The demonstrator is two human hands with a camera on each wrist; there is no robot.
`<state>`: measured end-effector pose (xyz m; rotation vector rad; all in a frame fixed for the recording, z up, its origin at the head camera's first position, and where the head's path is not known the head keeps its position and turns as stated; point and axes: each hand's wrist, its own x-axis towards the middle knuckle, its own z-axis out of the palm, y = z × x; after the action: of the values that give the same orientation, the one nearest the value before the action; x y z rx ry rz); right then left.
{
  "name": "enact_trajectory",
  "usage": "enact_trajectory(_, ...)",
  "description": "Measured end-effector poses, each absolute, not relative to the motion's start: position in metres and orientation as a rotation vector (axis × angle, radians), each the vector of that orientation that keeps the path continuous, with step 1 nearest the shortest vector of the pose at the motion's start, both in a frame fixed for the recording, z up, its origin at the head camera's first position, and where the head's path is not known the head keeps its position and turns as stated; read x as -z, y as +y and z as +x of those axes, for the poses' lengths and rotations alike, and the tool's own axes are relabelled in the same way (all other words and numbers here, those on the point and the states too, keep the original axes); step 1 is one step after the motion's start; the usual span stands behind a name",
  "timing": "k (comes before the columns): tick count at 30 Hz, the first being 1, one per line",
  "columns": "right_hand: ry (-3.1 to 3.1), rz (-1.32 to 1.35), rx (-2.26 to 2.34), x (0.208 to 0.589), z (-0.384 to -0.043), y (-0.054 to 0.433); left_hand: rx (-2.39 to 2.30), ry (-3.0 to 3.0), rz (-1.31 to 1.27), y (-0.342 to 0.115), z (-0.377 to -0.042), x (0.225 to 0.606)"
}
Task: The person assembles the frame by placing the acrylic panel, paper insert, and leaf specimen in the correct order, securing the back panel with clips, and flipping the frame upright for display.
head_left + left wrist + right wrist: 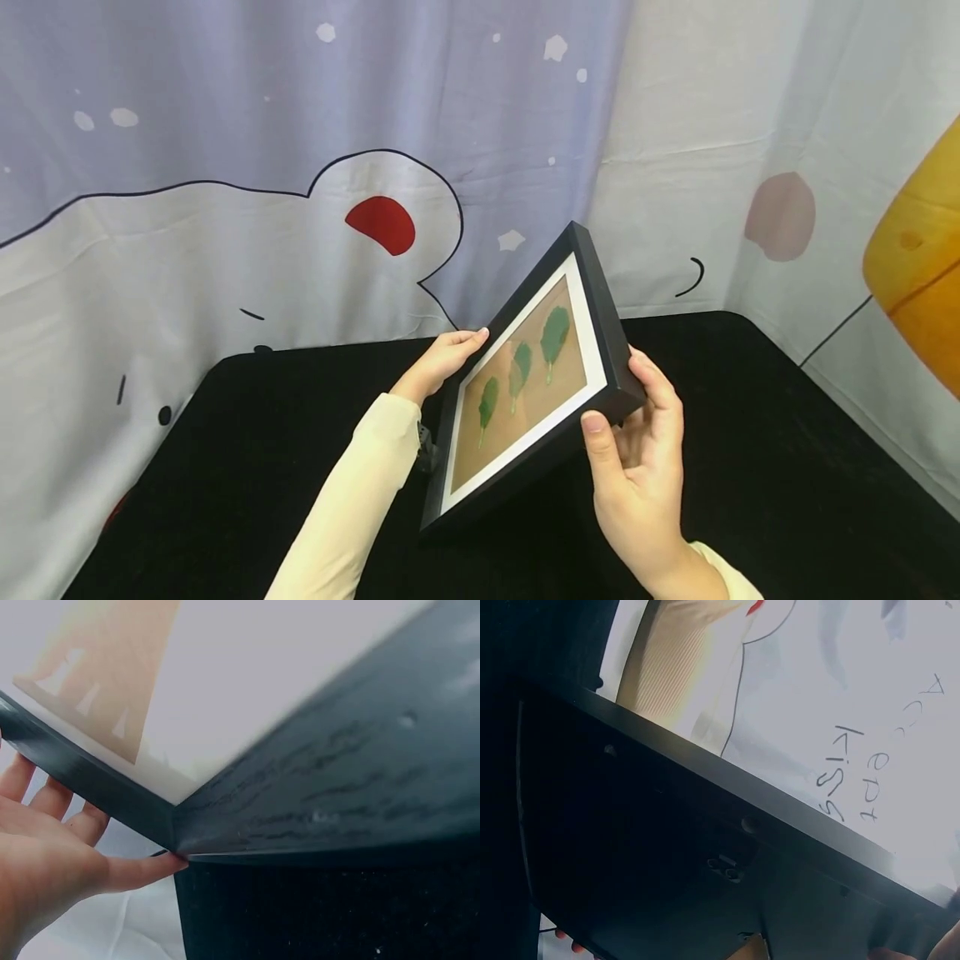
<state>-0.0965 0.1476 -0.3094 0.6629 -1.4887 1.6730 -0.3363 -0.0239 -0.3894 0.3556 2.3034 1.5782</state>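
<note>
A black picture frame [609, 300] is held tilted above the black table. Behind its glass are a white mat [592, 367], a tan backing and three green leaves [555, 335]. My left hand [442, 360] grips its left edge; in the left wrist view that hand's thumb [146, 871] lies at a corner and the fingers along the side. At the near right corner my right hand [643, 475] holds the frame, thumb by the front edge and fingers round the side. The right wrist view shows the dark back panel with a small metal hanger [726, 868].
A black cloth [757, 433] covers the table under the frame. Behind it hangs a curtain [247, 267] printed with cartoon shapes, and it continues along the right side. Cream sleeves [360, 492] cover both forearms.
</note>
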Motion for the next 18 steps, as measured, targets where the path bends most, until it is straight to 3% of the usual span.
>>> enact_trajectory(18, -1.533, 0.639, -1.582, 0.309, -0.117, 0.162, -1.718, 2.363, 0.235, -0.035, -0.335, 0.393)
